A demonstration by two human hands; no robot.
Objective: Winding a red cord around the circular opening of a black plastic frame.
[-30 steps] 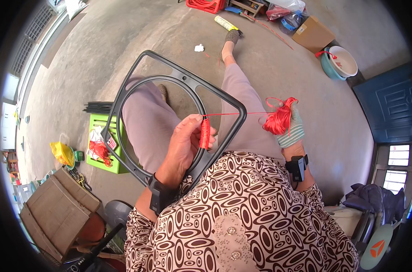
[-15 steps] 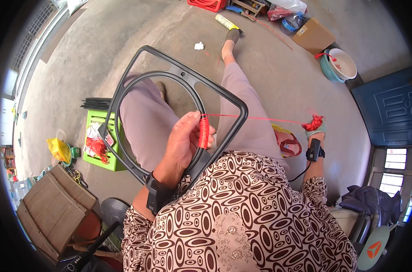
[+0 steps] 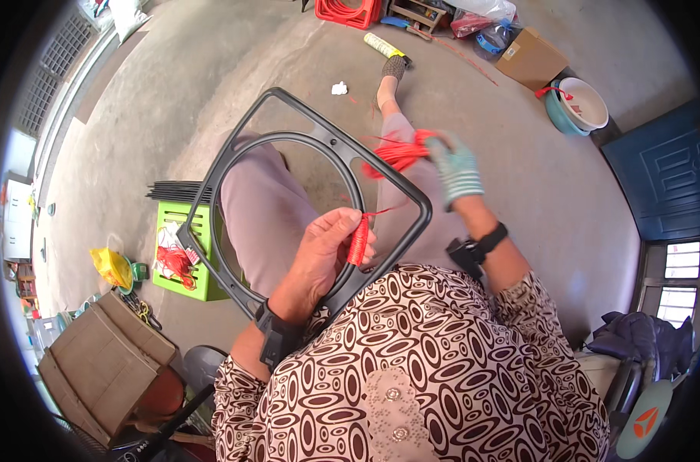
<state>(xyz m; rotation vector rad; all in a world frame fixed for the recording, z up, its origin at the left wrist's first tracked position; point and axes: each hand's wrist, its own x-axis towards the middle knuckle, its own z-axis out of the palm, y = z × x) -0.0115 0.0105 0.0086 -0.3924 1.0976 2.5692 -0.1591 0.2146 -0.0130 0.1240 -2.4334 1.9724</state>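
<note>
My left hand (image 3: 330, 250) is closed around the inner ring of a black frame (image 3: 246, 114), squarish outside and round inside, tilted over my lap. Red cord is wound in a tight coil (image 3: 358, 240) round part of that ring, and the thumb presses at its upper end. My right hand (image 3: 455, 171), in a teal and white striped glove, is closed on a loose bundle of red cord (image 3: 400, 154) by the frame's right side. The bundle and fingertips are blurred. A short strand (image 3: 388, 209) runs from the coil toward the frame's right bar.
A green stool (image 3: 184, 286) at left bears more red cord (image 3: 176, 263) and black rods (image 3: 182, 191). Nearby are a yellow bag (image 3: 111, 267) and a brown chair (image 3: 107, 358). Basins (image 3: 583, 105), a cardboard box (image 3: 531, 60) and a red crate (image 3: 347, 12) stand farther off.
My right hand has swung from the far right, up and leftward with the cord bundle, to the frame's right side. The long taut strand is gone. Frame and left hand have shifted slightly right and down.
</note>
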